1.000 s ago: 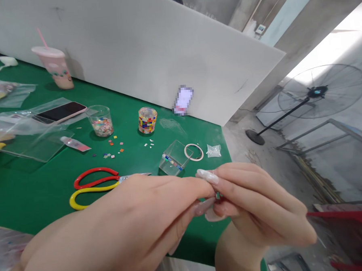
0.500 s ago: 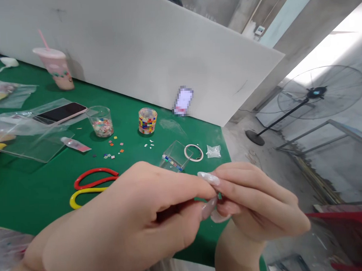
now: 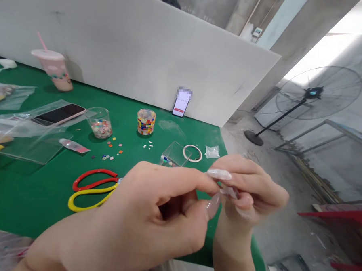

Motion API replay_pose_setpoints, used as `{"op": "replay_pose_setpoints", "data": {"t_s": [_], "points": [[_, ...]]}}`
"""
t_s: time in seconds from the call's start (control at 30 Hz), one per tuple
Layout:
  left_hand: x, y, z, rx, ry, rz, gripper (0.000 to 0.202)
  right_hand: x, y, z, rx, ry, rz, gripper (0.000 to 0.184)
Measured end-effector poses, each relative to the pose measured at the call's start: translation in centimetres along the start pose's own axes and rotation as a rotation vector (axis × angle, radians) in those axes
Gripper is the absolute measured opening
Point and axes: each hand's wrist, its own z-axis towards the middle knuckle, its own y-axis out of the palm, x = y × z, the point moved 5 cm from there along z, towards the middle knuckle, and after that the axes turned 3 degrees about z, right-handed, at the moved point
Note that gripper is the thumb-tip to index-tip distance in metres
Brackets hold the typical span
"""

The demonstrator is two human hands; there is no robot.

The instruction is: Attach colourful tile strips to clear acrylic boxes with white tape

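Note:
My left hand (image 3: 154, 213) is closed, its thumb and forefinger pinched together at the tips. Opposite it, my right hand (image 3: 253, 184) is also closed, with bent fingers meeting the left fingertips. Between them shows a small whitish translucent piece (image 3: 229, 192), partly covered by fingers; its kind is unclear. Just beyond the hands are a clear plastic box (image 3: 178, 151) with colored bits at its edge, a white ring (image 3: 192, 153) and a small clear packet (image 3: 212, 151). Scissors (image 3: 94, 189) with red and yellow handles lie left of my left hand.
On the green table (image 3: 133, 154) stand a cup of tiny squares (image 3: 101, 129), a mosaic-covered glass (image 3: 146, 122) and a pink drink cup (image 3: 54, 73). One phone (image 3: 181, 105) leans against the white partition (image 3: 128, 53); another phone (image 3: 61, 113) lies flat. A fan (image 3: 314, 93) stands right.
Both hands stay together while the right hand has turned and drawn slightly inward. The whitish piece between the fingers now shows more clearly. The view has shifted slightly.

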Motion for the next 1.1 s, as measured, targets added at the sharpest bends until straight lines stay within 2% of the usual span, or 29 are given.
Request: {"op": "replay_pose_setpoints", "data": {"t_s": [0.03,0.1,0.23,0.33,0.5,0.67,0.9,1.1], "points": [[0.0,0.0,0.0,0.003,-0.005,0.000,0.019,0.0,-0.1,0.5,0.115,0.000,0.111,0.024],[-0.2,0.0,-0.4,0.005,-0.017,-0.005,0.017,0.8,0.5,1.1,0.212,0.074,0.305,0.016],[-0.6,0.0,-1.2,0.010,-0.042,-0.070,0.020,2.6,2.6,0.9,0.128,0.212,0.489,0.021],[-1.0,0.0,-1.2,0.007,-0.037,-0.106,0.025,3.4,3.3,0.4,0.123,0.279,0.524,0.029],[-1.2,-0.1,-0.6,0.051,0.040,-0.144,0.021,3.8,4.2,0.1,0.152,0.387,0.553,0.035],[-1.3,-0.1,-0.5,0.063,0.033,-0.154,0.020,3.9,4.7,0.0,0.162,0.491,0.582,0.038],[-1.3,-0.1,-0.5,0.044,0.029,-0.142,0.019,4.7,3.7,0.0,0.216,0.596,0.650,0.032],[-1.5,-1.0,-1.2,0.084,0.000,-0.069,0.020,5.2,2.8,-0.2,0.271,0.660,0.684,0.026]]}}
